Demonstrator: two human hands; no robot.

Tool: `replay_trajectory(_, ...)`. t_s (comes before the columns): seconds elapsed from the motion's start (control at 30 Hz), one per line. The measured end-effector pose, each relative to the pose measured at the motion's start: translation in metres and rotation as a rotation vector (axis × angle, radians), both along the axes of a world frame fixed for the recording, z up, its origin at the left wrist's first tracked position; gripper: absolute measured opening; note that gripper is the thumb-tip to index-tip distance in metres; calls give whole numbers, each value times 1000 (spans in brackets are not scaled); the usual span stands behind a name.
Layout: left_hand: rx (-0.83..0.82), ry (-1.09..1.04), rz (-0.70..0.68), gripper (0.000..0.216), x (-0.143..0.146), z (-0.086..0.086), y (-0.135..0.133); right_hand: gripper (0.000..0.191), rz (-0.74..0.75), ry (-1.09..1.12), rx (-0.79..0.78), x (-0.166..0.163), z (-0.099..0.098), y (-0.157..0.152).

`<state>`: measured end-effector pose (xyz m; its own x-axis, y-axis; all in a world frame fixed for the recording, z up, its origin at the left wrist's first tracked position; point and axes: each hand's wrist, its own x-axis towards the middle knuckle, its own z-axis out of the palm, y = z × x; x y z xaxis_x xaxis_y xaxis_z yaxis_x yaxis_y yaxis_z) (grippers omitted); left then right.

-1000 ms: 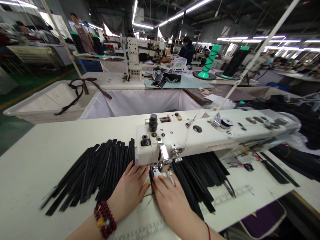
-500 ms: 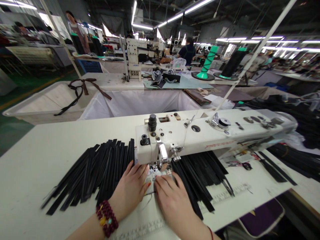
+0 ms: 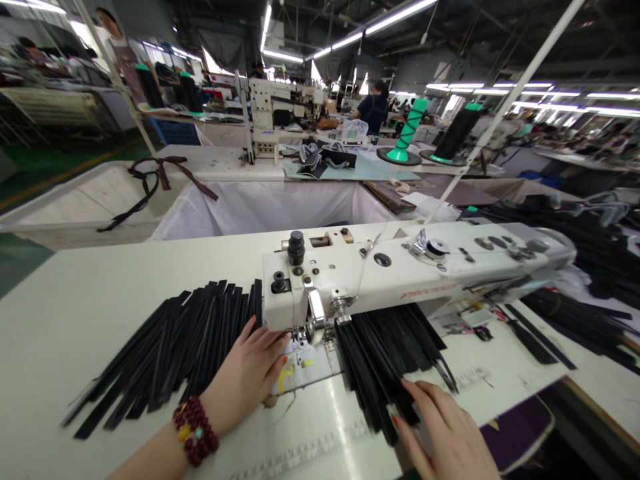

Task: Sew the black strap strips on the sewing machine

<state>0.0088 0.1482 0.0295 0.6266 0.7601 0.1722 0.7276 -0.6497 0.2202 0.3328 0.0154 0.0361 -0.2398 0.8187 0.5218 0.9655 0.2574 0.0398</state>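
Observation:
A white sewing machine [image 3: 385, 270] stands over the table, its presser foot area above a metal needle plate [image 3: 313, 363] with yellow marks. My left hand [image 3: 250, 367], wearing a dark red bead bracelet [image 3: 195, 430], lies just left of the foot with its fingers stretched out. It is beside a fanned pile of black strips [image 3: 173, 350]; no held piece shows. On the right, my right hand [image 3: 447, 430] is at the near ends of a second bunch of black strips [image 3: 385, 360], thumb and forefinger apart. Whether it touches a strip is hard to tell.
A ruler scale [image 3: 310, 453] runs along the table's front. Small scissors [image 3: 475, 331] and loose black strips [image 3: 533, 340] lie right, under the machine arm. Beyond the table are a cloth-lined bin [image 3: 270, 203], thread cones [image 3: 410, 130] and another sewing machine [image 3: 270, 117].
My right hand has left the needle area and moved right to the right-hand strips. My left hand stays beside the foot, and the needle plate is uncovered. The view has shifted slightly.

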Motion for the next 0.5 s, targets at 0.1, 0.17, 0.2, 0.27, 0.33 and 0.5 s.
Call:
replay_trajectory(0.1,20,-56,23,33,-1,10,19,46,-5,-6,-61,9,-9,-8)
replay_trajectory(0.17,29,-114,-11,33,0,14,32,43,11,-2,-81,6,-11,-9)
replay_trajectory(0.2,26,-140,-47,32,1,14,38,41,14,5,-80,2,-11,-8)
replay_trajectory(0.27,13,-161,-115,31,2,15,45,35,7,28,-55,-8,-10,0)
replay_trajectory(0.33,11,-137,-134,31,1,15,48,31,-6,54,-8,-17,-8,11)
replay_trajectory(0.5,64,73,-93,29,-21,19,32,21,-21,211,95,-16,-2,17)
